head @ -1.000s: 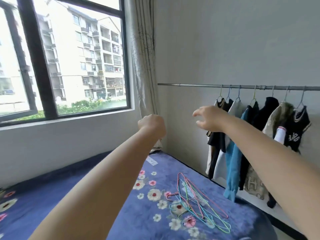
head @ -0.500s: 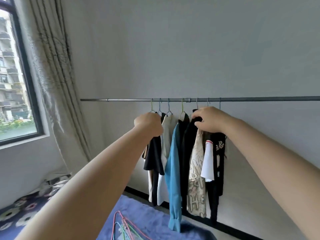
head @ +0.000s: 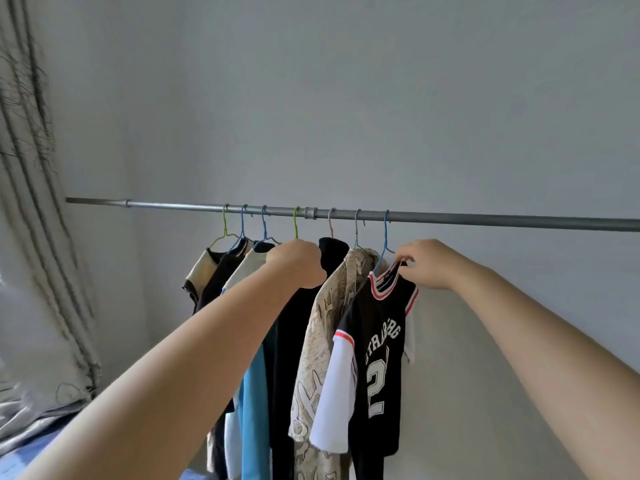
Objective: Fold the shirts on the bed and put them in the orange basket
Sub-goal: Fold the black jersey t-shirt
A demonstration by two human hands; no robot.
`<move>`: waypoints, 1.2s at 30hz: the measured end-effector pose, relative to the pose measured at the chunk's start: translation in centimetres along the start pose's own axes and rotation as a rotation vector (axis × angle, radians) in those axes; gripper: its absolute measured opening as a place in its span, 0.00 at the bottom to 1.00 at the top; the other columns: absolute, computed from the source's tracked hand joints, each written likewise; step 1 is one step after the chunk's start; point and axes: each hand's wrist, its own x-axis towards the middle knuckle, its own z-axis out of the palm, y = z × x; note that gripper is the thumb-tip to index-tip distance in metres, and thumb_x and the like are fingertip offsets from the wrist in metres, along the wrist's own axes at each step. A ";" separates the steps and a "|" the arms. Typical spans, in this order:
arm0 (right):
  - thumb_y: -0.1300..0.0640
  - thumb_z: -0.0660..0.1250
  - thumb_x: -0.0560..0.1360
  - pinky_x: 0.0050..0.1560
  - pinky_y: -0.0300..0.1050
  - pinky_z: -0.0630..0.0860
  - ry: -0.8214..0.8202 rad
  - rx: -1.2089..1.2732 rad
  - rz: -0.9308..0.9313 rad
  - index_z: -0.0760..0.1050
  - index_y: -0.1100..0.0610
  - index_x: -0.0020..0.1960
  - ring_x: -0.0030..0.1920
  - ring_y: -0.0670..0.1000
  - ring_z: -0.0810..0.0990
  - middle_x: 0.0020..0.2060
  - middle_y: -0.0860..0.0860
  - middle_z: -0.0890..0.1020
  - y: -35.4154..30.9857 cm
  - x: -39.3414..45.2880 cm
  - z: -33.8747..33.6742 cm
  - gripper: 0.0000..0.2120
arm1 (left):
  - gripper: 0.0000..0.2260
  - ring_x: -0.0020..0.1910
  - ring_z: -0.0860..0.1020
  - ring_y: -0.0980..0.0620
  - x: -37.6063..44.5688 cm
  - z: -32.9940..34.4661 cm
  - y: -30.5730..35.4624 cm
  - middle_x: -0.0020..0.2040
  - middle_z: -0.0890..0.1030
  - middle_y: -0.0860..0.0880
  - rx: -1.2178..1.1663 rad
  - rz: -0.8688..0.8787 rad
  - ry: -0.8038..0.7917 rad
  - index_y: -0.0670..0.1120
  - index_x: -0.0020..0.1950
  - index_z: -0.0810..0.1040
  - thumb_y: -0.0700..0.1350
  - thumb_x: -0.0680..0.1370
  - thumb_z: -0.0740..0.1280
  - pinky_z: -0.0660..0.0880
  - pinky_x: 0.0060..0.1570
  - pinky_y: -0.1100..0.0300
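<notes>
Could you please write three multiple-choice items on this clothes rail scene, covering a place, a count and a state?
1. Where on the rail does the black jersey hang?
A. leftmost B. in the middle C. rightmost of the garments

2. How many hanger hooks are on the rail?
A. four B. seven C. ten

3. What is the right hand doing?
A. pinching the jersey's collar B. hanging idle C. gripping the rail

Answers: 1 C, no garment hangs to its right; 2 B, seven hooks show over the pipe; 3 A, its fingertips close on the striped neckline, while the left hand is curled at the neighbouring hangers.
</notes>
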 end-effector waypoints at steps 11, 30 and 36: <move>0.59 0.59 0.77 0.49 0.40 0.67 -0.051 0.102 -0.006 0.74 0.57 0.62 0.52 0.51 0.73 0.58 0.54 0.77 11.5 11.7 7.4 0.15 | 0.17 0.54 0.75 0.46 13.9 7.3 6.8 0.49 0.77 0.46 0.161 0.209 -0.290 0.40 0.57 0.75 0.50 0.81 0.55 0.70 0.50 0.58; 0.49 0.51 0.81 0.33 0.39 0.63 0.061 0.408 -0.270 0.61 0.55 0.28 0.26 0.47 0.65 0.24 0.49 0.65 17.9 26.7 17.0 0.23 | 0.11 0.33 0.65 0.56 27.0 14.7 8.7 0.36 0.68 0.51 -0.108 0.217 -0.454 0.42 0.51 0.69 0.47 0.83 0.52 0.63 0.34 0.66; 0.48 0.59 0.78 0.25 0.37 0.57 0.416 0.586 -0.390 0.59 0.48 0.24 0.20 0.43 0.63 0.18 0.42 0.63 16.0 28.8 17.2 0.24 | 0.11 0.31 0.66 0.58 26.0 13.9 6.8 0.35 0.69 0.52 -0.353 -0.027 -0.234 0.46 0.48 0.71 0.51 0.82 0.54 0.64 0.32 0.66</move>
